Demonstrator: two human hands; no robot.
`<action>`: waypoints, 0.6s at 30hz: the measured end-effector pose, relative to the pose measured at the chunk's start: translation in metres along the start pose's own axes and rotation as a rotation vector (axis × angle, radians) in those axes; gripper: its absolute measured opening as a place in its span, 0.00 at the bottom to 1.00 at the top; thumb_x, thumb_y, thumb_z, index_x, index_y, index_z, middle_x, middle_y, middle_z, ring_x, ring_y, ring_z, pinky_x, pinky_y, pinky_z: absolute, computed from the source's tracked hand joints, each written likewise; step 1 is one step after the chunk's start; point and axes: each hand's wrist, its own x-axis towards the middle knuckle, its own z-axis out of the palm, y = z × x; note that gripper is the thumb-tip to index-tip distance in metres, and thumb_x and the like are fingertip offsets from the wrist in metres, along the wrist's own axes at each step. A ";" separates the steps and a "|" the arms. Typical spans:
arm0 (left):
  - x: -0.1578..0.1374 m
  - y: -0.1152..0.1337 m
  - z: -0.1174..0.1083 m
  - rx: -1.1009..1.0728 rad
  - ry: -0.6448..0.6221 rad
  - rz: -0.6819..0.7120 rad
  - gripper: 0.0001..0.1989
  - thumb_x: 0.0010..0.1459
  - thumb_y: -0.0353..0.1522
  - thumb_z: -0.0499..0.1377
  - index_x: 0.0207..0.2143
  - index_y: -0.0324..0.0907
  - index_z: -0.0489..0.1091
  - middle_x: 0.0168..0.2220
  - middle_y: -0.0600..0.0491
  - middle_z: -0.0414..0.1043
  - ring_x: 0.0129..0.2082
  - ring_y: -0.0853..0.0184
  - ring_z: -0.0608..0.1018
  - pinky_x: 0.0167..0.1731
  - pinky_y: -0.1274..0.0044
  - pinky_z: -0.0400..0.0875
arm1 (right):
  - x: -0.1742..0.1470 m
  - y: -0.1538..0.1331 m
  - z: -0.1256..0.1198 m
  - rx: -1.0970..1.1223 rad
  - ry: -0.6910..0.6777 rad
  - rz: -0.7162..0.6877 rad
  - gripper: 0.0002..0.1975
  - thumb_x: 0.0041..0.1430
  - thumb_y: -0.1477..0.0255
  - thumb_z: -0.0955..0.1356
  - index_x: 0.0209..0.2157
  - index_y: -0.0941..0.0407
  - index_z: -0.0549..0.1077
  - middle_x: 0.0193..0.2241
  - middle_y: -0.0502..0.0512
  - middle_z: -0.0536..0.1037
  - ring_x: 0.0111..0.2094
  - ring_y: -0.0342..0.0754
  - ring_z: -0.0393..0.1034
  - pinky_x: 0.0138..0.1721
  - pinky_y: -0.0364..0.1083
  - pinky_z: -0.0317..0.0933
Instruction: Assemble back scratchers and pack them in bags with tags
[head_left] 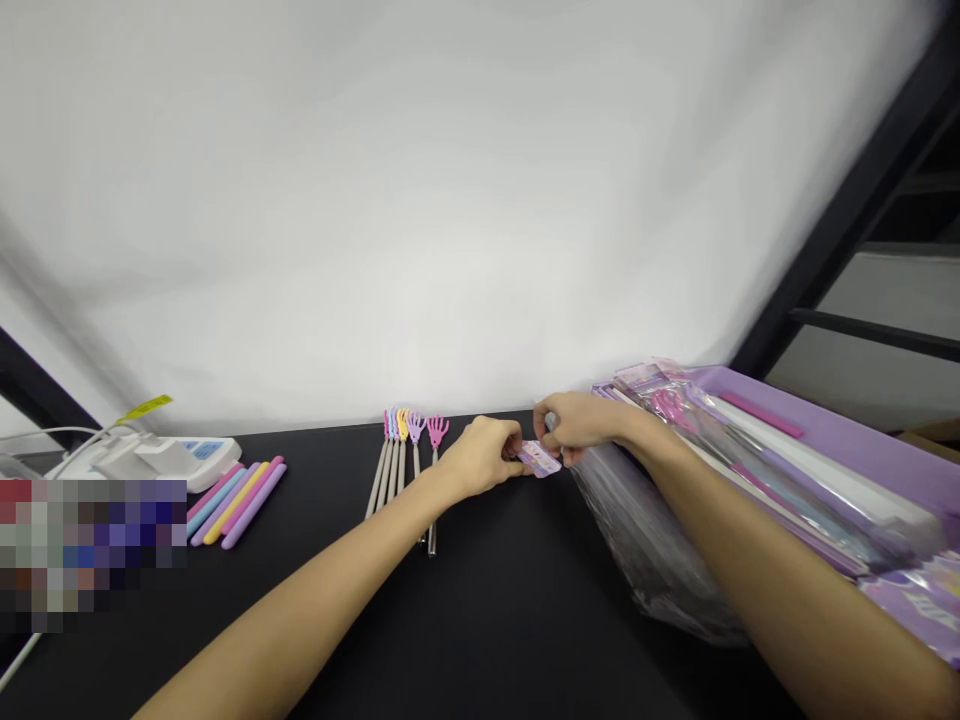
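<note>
My left hand [491,455] pinches a small purple-and-pink printed card [540,459] by its left end, just above the black table. Close by on the right, my right hand [577,425] has its fingers closed at the upper end of a clear plastic bag [645,540]. The bag stretches toward the front right, partly beneath my right forearm. Left of my left hand lie several back scratchers [397,455] with coloured hand-shaped heads and metal rods. A pink-headed back scratcher [436,430] lies slightly apart, its rod partly behind my left arm.
Several pastel tubes [240,500] lie at the left, beside a white power strip [214,455] with plugs and cables. At the right, a purple bin [840,425] holds bagged back scratchers [750,450]. A white wall [450,200] rises behind the table [480,620].
</note>
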 end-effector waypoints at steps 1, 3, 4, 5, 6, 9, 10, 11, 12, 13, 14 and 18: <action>-0.001 0.000 0.000 -0.030 0.004 -0.010 0.09 0.49 0.32 0.67 0.29 0.41 0.69 0.28 0.55 0.73 0.29 0.67 0.75 0.30 0.77 0.67 | 0.000 0.000 0.001 0.045 -0.004 0.023 0.09 0.45 0.80 0.68 0.31 0.56 0.69 0.15 0.48 0.75 0.25 0.50 0.77 0.28 0.45 0.69; -0.003 0.001 0.000 -0.082 0.010 -0.034 0.06 0.49 0.29 0.65 0.29 0.40 0.70 0.28 0.54 0.75 0.30 0.67 0.76 0.31 0.77 0.69 | 0.002 0.001 0.003 0.096 -0.001 0.069 0.10 0.44 0.80 0.70 0.30 0.55 0.68 0.13 0.47 0.74 0.26 0.51 0.77 0.28 0.45 0.70; -0.004 0.003 0.000 -0.105 0.013 -0.047 0.05 0.48 0.28 0.64 0.29 0.40 0.70 0.29 0.54 0.75 0.30 0.67 0.77 0.32 0.77 0.70 | 0.003 0.002 0.005 0.106 0.001 0.089 0.11 0.43 0.80 0.71 0.29 0.55 0.68 0.13 0.47 0.74 0.26 0.51 0.77 0.28 0.45 0.71; -0.005 0.005 0.000 -0.128 0.016 -0.058 0.05 0.48 0.27 0.64 0.29 0.40 0.70 0.28 0.54 0.75 0.30 0.67 0.77 0.32 0.77 0.70 | 0.005 0.002 0.007 0.111 0.002 0.106 0.11 0.43 0.79 0.72 0.29 0.55 0.68 0.13 0.47 0.73 0.26 0.51 0.78 0.28 0.45 0.71; -0.006 0.007 0.000 -0.151 0.017 -0.069 0.05 0.47 0.27 0.64 0.28 0.40 0.70 0.28 0.53 0.75 0.29 0.67 0.77 0.32 0.77 0.70 | 0.006 0.003 0.008 0.114 0.005 0.118 0.11 0.43 0.79 0.72 0.28 0.55 0.68 0.12 0.47 0.73 0.26 0.51 0.78 0.28 0.45 0.71; -0.008 0.012 0.001 -0.204 0.012 -0.077 0.06 0.45 0.27 0.65 0.27 0.39 0.70 0.26 0.54 0.74 0.28 0.68 0.76 0.31 0.78 0.70 | 0.012 0.005 0.013 0.118 0.016 0.138 0.09 0.45 0.79 0.72 0.26 0.55 0.68 0.12 0.48 0.73 0.25 0.52 0.78 0.27 0.44 0.71; -0.008 0.012 0.002 -0.207 0.010 -0.072 0.07 0.44 0.28 0.66 0.27 0.39 0.71 0.25 0.55 0.74 0.27 0.68 0.76 0.30 0.78 0.70 | 0.014 0.006 0.014 0.118 0.022 0.142 0.08 0.46 0.78 0.72 0.25 0.55 0.68 0.12 0.48 0.73 0.25 0.51 0.77 0.26 0.44 0.70; -0.008 0.012 0.003 -0.202 0.011 -0.067 0.08 0.44 0.29 0.68 0.27 0.39 0.70 0.25 0.55 0.74 0.27 0.69 0.75 0.29 0.78 0.69 | 0.015 0.007 0.015 0.118 0.027 0.146 0.07 0.48 0.78 0.71 0.25 0.55 0.69 0.12 0.49 0.73 0.25 0.51 0.77 0.25 0.44 0.70; -0.007 0.011 0.004 -0.190 0.015 -0.062 0.10 0.43 0.31 0.69 0.26 0.39 0.70 0.25 0.55 0.73 0.26 0.69 0.75 0.29 0.78 0.69 | 0.017 0.008 0.015 0.118 0.032 0.149 0.07 0.49 0.77 0.71 0.25 0.55 0.69 0.12 0.49 0.72 0.24 0.51 0.77 0.24 0.43 0.69; -0.006 0.010 0.006 -0.175 0.025 -0.057 0.11 0.42 0.32 0.70 0.25 0.40 0.70 0.25 0.56 0.73 0.26 0.69 0.74 0.28 0.78 0.68 | 0.018 0.008 0.016 0.118 0.034 0.151 0.06 0.51 0.77 0.70 0.26 0.55 0.69 0.11 0.50 0.72 0.24 0.51 0.77 0.24 0.43 0.69; -0.005 0.009 0.007 -0.162 0.038 -0.055 0.12 0.42 0.32 0.70 0.25 0.40 0.69 0.24 0.56 0.73 0.25 0.69 0.74 0.27 0.78 0.67 | 0.018 0.009 0.016 0.121 0.034 0.153 0.05 0.52 0.77 0.70 0.27 0.56 0.70 0.11 0.50 0.72 0.23 0.51 0.77 0.23 0.43 0.69; -0.003 0.004 0.011 -0.159 0.077 -0.048 0.08 0.45 0.26 0.66 0.26 0.40 0.69 0.24 0.56 0.72 0.26 0.70 0.74 0.28 0.79 0.67 | 0.018 0.010 0.016 0.150 -0.001 0.153 0.04 0.55 0.77 0.68 0.34 0.57 0.71 0.14 0.51 0.75 0.24 0.50 0.78 0.25 0.42 0.70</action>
